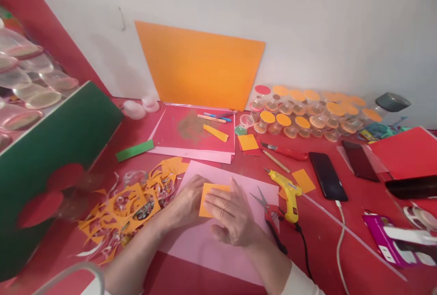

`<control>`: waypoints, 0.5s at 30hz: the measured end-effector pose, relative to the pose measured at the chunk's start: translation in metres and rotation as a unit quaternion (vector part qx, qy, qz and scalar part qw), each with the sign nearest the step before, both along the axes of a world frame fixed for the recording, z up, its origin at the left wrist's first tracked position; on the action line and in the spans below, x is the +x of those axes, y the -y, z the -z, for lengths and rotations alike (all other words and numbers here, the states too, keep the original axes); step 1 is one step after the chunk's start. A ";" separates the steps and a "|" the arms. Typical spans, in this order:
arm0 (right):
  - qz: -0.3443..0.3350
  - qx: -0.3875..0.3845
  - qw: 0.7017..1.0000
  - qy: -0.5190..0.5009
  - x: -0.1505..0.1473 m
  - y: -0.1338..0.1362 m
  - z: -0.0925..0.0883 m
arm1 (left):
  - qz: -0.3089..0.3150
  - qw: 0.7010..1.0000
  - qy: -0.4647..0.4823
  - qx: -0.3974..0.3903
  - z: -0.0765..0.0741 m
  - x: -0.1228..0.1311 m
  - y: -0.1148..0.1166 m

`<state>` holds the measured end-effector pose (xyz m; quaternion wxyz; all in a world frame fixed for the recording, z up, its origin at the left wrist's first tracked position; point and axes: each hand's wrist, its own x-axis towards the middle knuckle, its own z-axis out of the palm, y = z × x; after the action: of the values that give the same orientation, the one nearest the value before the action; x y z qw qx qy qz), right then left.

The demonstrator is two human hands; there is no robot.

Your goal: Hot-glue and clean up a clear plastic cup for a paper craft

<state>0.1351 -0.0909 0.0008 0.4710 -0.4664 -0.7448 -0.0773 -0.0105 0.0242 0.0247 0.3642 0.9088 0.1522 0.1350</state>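
An orange square [204, 208] of paper or foam sits over the pink sheet [211, 258] in front of me. My left hand [187, 201] has its fingers curled at the square's left edge and appears to grip it; the fingertips are partly hidden. Across the top of the square lies my right hand [232, 217], palm down with fingers stretched out. Whether anything is under the square I cannot tell. Right of my right hand rest red-handled scissors [273, 215] with parted blades, beside a yellow glue gun [288, 192].
Orange offcuts [126, 208] are heaped on the left, near a green board [51, 158]. Clear hourglass-shaped pieces with orange discs [283, 119] line the back right. A utility knife [287, 150], a black phone [327, 176] and a purple box [385, 240] lie to the right.
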 end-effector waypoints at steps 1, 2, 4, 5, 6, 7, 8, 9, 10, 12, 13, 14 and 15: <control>0.003 0.006 1.000 -0.005 0.000 0.000 0.001 | 0.000 1.000 0.003 -0.004 0.000 0.000 -0.001; 0.009 0.010 1.000 -0.008 0.000 0.001 0.001 | 0.001 1.000 0.006 -0.007 0.000 0.000 -0.001; 0.027 0.016 0.999 -0.008 0.001 0.002 0.002 | 0.009 1.000 0.014 -0.004 0.000 0.000 -0.003; 0.041 0.016 0.999 -0.005 0.003 0.003 0.003 | 0.013 1.000 0.010 0.000 0.001 0.000 -0.003; 0.050 0.019 0.999 0.000 0.004 0.003 0.003 | 0.012 1.000 0.012 0.010 0.001 0.000 -0.004; 0.063 0.031 0.998 0.000 0.005 0.004 0.004 | 0.016 1.000 0.010 0.018 0.002 0.000 -0.004; 0.066 0.018 0.997 0.018 0.007 0.005 0.006 | 0.020 1.000 0.000 0.022 0.002 0.001 -0.005; 0.072 0.012 0.997 0.029 0.009 0.005 0.008 | 0.013 1.000 -0.006 0.025 0.003 0.001 -0.006; 0.069 -0.006 0.997 0.042 0.011 0.006 0.010 | 0.007 1.000 -0.011 0.027 0.003 0.002 -0.006; 0.053 -0.028 0.997 0.055 0.015 0.007 0.015 | 0.005 0.999 -0.016 0.030 0.002 0.004 -0.007; 0.047 -0.032 0.997 0.056 0.017 0.007 0.016 | 0.008 0.999 -0.019 0.031 0.002 0.005 -0.008; 0.044 -0.030 0.997 0.054 0.018 0.007 0.015 | 0.011 0.999 -0.023 0.033 0.001 0.005 -0.008; 0.046 -0.019 0.998 0.049 0.019 0.008 0.013 | 0.013 0.999 -0.028 0.036 0.000 0.005 -0.009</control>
<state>0.1545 -0.0991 -0.0122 0.4211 -0.5043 -0.7462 -0.1074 -0.0056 0.0331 0.0248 0.3287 0.9265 0.1458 0.1106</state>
